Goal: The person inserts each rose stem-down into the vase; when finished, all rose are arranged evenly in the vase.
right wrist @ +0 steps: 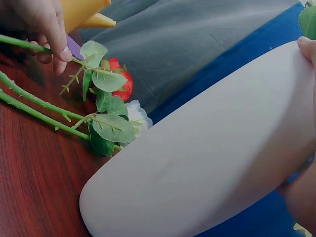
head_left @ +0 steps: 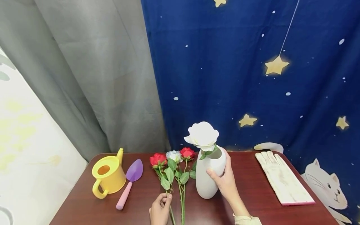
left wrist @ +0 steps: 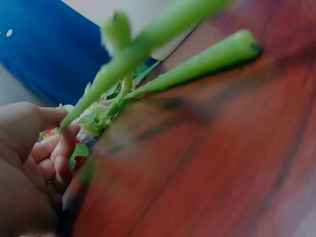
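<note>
Pinching a red rose (head_left: 158, 160) by its stem (right wrist: 22, 44) in the left hand (head_left: 160, 208), bloom-end beyond those fingers, and clasping, farther right, a smooth white vase (head_left: 204, 184) in the curled right hand (head_left: 227, 183), probably handling something light and springy, best held below the leaves (right wrist: 109, 80), beside something slippery, perhaps breakable.

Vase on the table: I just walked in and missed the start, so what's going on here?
A person's right hand grips a white vase with one large white flower in it. The left hand pinches the stem of a red flower; another red flower and a smaller white flower lie on the table beside it. A watering can and trowel sit to the left, untouched.
</note>
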Motion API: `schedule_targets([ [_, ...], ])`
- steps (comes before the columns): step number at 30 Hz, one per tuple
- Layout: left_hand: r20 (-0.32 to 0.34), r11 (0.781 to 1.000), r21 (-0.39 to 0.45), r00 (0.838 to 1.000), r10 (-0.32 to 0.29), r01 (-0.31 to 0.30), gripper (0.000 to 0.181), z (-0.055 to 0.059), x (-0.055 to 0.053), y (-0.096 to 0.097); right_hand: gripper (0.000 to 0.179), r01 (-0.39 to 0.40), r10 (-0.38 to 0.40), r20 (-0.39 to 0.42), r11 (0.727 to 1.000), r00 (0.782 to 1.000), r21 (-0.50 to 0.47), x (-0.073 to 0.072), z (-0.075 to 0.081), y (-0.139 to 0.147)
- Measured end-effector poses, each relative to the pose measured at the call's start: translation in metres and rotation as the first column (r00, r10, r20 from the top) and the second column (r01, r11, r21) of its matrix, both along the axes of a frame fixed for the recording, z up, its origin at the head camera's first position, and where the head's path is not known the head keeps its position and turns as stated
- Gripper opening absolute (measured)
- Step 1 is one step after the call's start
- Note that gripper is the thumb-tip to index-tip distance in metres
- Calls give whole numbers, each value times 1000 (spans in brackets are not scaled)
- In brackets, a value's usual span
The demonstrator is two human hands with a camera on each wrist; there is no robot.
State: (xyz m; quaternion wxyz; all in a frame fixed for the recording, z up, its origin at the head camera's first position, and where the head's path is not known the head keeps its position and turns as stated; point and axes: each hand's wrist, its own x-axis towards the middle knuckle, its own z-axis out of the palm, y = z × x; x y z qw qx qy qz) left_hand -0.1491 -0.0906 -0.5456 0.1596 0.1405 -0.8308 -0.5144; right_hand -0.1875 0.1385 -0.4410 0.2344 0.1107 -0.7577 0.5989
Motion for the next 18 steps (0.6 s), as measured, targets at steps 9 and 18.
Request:
schedule_targets([
  [9, -105, 919, 375, 991, -88, 121, 15, 7, 11, -21, 86, -20, 20, 8, 1000, 1000, -2, 18, 29, -11],
  [18, -169, 872, 479, 985, -19, 99, 14, 39, 21, -25, 85, -6, 6, 20, 1000, 1000, 12, 18, 29, -9],
])
